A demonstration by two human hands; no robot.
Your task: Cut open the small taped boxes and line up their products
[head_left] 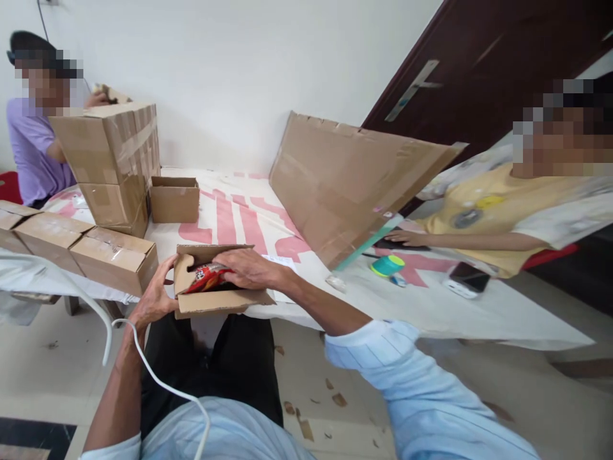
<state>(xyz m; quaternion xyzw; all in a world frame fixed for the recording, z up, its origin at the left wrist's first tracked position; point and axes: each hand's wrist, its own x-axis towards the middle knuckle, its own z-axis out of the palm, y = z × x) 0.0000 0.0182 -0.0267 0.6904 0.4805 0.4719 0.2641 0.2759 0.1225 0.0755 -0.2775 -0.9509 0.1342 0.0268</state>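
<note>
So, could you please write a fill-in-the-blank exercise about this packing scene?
1. The right hand presses a ____ snack packet into the small open box.
2. The left hand grips the box on its ____ side.
3. The green tape roll lies on the ____.
4. A large cardboard sheet leans against the ____.

Missing words: red; left; table; wall

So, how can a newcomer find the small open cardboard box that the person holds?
Start at the white table with red markings and go to its near edge. There the small open cardboard box sits between the left hand and right hand. Unlike the taped brown cartons beside it, it shows a red packet inside.
</note>
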